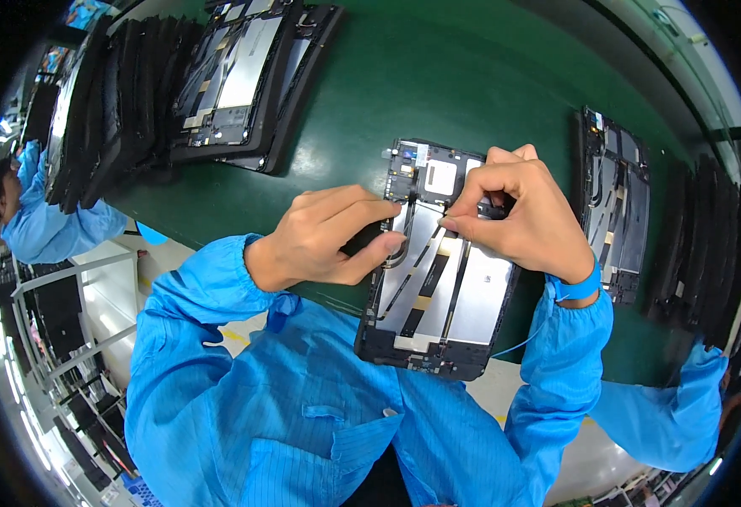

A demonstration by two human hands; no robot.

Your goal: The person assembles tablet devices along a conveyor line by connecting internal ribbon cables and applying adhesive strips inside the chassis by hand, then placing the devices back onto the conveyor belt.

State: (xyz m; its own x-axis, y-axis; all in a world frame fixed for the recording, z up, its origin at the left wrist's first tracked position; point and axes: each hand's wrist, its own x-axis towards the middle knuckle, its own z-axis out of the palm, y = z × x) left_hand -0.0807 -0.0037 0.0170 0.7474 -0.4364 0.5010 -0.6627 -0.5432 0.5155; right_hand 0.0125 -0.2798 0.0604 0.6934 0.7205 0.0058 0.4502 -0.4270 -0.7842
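Observation:
An open tablet [483, 291] lies in front of me with its inside facing up, showing silver plates, a dark board at the far end and several ribbon cables. My left hand [324, 237] rests at its left edge, forefinger and thumb bent against the frame beside a curved black cable. With forefinger and thumb pinched together, my right hand [514, 207] is over the upper middle of the tablet. A thin black cable [421, 256] runs up to those fingertips, which seem to grip its end; the exact contact is hidden.
On the green table [446, 68], more open tablets [248, 76] lie stacked at the far left beside a row of black trays [125, 110]. Another open tablet [615, 203] leans at the right against black trays [700, 245]. A person in blue [58, 211] is at the left.

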